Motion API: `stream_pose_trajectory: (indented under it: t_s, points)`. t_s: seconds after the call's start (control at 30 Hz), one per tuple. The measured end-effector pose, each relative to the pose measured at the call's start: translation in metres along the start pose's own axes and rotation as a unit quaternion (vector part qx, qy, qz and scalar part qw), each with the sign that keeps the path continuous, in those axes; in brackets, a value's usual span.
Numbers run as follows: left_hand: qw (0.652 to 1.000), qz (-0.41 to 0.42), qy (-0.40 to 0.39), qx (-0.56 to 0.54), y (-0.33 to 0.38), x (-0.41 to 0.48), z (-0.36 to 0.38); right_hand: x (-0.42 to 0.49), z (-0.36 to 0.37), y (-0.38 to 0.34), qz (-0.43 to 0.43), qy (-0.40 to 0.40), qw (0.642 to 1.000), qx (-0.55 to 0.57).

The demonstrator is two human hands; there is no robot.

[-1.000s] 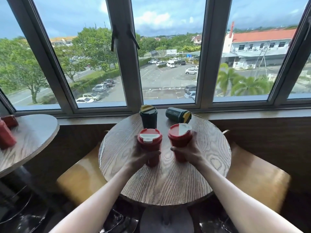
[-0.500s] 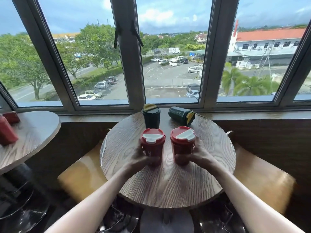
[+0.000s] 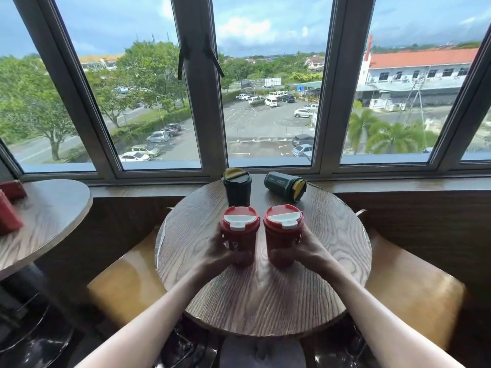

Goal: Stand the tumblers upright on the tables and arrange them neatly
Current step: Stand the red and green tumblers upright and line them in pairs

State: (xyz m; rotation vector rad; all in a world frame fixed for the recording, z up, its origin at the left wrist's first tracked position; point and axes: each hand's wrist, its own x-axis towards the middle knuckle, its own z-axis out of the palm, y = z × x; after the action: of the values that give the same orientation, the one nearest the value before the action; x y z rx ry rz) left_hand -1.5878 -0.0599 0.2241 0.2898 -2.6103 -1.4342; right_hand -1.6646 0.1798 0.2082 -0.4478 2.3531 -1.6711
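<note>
Both hands are wrapped around red tumblers, left hand (image 3: 221, 254) on the left red tumbler (image 3: 240, 233), right hand (image 3: 309, 251) on the right red tumbler (image 3: 283, 233), upright mid-counter (image 3: 265, 301). Behind, one green tumbler (image 3: 237, 191) stands, the other tumbler (image 3: 284, 186) lies sideways.

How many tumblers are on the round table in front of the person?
4. A red tumbler in the left hand, another red one in the right hand, a dark green one upright behind, and one lying down by the window.

"OKK" on left red tumbler (image 3: 240, 235) and toppled green tumbler (image 3: 284, 186)
</note>
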Motion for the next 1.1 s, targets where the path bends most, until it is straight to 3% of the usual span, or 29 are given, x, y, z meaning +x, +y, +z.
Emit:
stream_pose_trajectory:
  t_s: [0.57,0.77,0.9,0.97,1.03,1.1]
  points:
    - [0.995,0.027,0.002,-0.099,0.005,0.023,0.000,0.025,0.008,-0.015,-0.003,0.016,1.000,0.000]
    - [0.994,0.018,-0.025,-0.100,0.008,0.024,-0.003,0.024,0.012,-0.008,-0.012,0.029,0.999,0.018]
    - [0.991,0.006,-0.104,-0.084,0.000,0.023,-0.011,0.021,0.007,-0.002,-0.026,-0.018,0.999,-0.035]
    - [0.996,0.006,-0.061,-0.068,-0.008,0.024,-0.018,0.021,-0.004,-0.002,-0.012,-0.069,0.995,-0.069]
    - [0.998,0.012,0.053,-0.041,-0.006,0.026,-0.025,0.026,-0.018,-0.001,0.040,-0.089,0.990,-0.097]
    - [0.983,0.056,0.177,-0.006,0.011,0.028,-0.031,0.033,-0.031,0.001,0.072,-0.056,0.987,-0.136]
